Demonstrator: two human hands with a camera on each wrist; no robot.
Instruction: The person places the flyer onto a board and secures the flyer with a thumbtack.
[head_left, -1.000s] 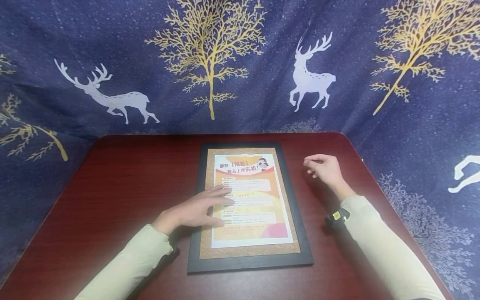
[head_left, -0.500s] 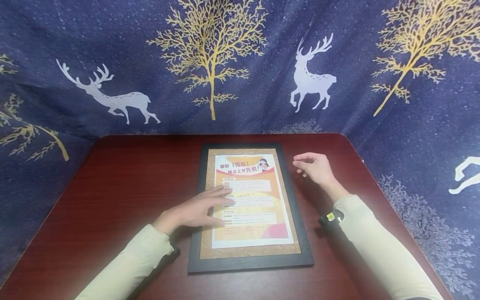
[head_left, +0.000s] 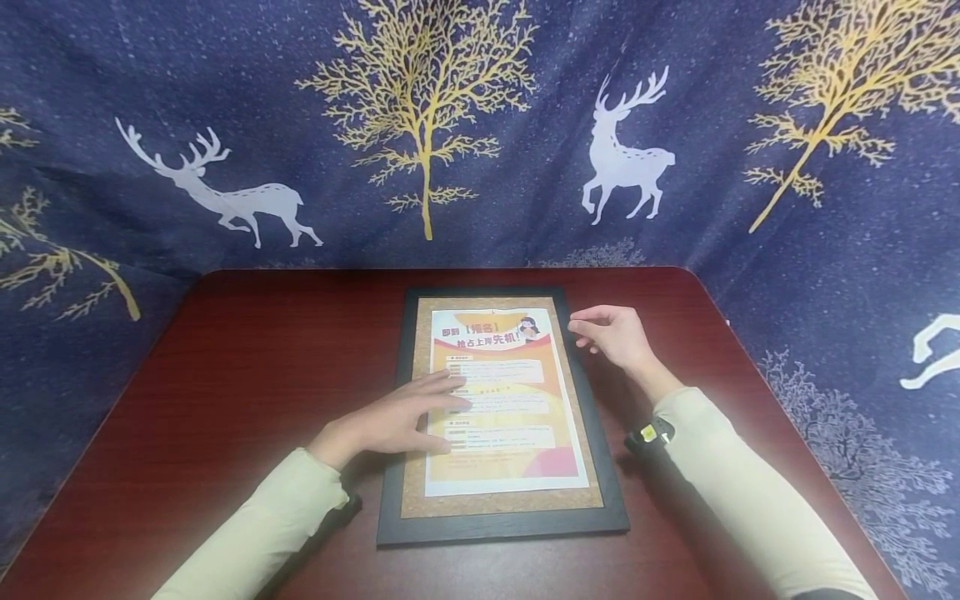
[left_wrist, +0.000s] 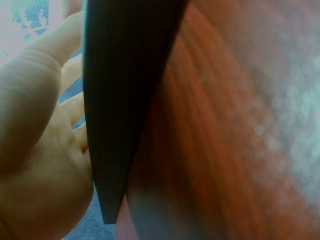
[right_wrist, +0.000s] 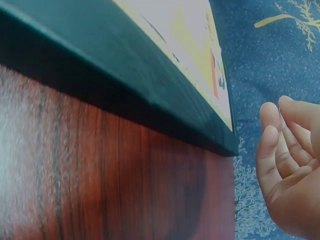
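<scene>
A printed poster (head_left: 502,400) in orange, yellow and white lies on a cork board (head_left: 498,507) with a black frame (head_left: 502,527). At the poster's top edge, a tiny pin-like mark (head_left: 492,312) shows. My left hand (head_left: 390,417) reaches across the frame's left side, fingers straight and spread over the poster. In the left wrist view, the black frame edge (left_wrist: 120,100) hides part of that hand. My right hand (head_left: 611,333) is at the frame's upper right side, thumb and index fingertips (right_wrist: 270,116) pressed together. Whatever they may pinch is too small to tell.
The board lies on a dark red wooden table (head_left: 262,358). Behind it hangs a blue cloth (head_left: 510,225) printed with white deer and golden trees. A dark wrist strap (head_left: 645,435) with a yellow patch shows at the right sleeve.
My right hand has moved left, from over the table to the frame's upper right side, its fingertips still together. The left hand and the board have stayed in place.
</scene>
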